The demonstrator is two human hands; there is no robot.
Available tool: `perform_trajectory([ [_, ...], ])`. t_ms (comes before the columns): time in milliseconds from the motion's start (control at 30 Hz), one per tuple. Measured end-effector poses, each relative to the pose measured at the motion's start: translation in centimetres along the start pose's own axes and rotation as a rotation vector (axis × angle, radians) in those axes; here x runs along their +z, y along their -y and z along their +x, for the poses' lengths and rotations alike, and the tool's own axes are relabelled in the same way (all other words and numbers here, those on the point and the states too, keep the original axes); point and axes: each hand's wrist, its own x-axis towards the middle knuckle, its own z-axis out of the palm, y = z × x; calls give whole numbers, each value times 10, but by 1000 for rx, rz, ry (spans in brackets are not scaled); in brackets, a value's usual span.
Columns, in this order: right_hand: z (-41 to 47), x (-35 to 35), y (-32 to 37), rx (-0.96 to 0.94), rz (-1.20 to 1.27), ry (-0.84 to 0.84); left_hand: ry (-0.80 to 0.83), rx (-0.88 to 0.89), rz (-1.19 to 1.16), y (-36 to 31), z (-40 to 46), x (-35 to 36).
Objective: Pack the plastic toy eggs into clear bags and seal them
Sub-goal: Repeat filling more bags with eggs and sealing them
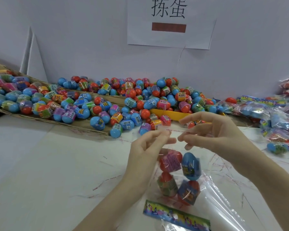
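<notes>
sealing the bag flap

both hands pinched the bag (178,165) mouth: left hand (148,147) and right hand (212,130) each with thumb and forefinger closed on the flap, other fingers loose. four eggs (171,161) sat inside, near the table's front edge. advice: fold the flap square, press along the strip. white table (40,164), loose eggs (107,104) heaped at its back edge; wall sign (170,22) above.
</notes>
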Motion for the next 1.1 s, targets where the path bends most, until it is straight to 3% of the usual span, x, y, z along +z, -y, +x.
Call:
perform_trajectory([
  [67, -3, 5, 1, -133, -112, -68, -13, 51, -12, 0, 0, -1],
  [200, -6, 16, 0, -578, -757, -333, 18, 107, -33, 0, -2, 0],
  [267, -5, 19, 0, -680, -926, -365, 31, 134, -30, 0, -2, 1],
  [400, -5, 21, 0, -736, -1014, -322, 34, 223, 59, 1, -5, 2],
  [533, -3, 20, 3, -744, -1067, -254, -19, 365, 308, 3, -9, 4],
  [833, 5, 14, 15, -900, -1393, -21, -57, 406, 345, 6, -10, 1],
  [967, 6, 16, 17, -991, -1431, -75, -53, 408, 369, 6, -10, 1],
  [1100, 5, 19, 17, -894, -1496, -199, -82, 416, 357, 6, -9, 2],
])
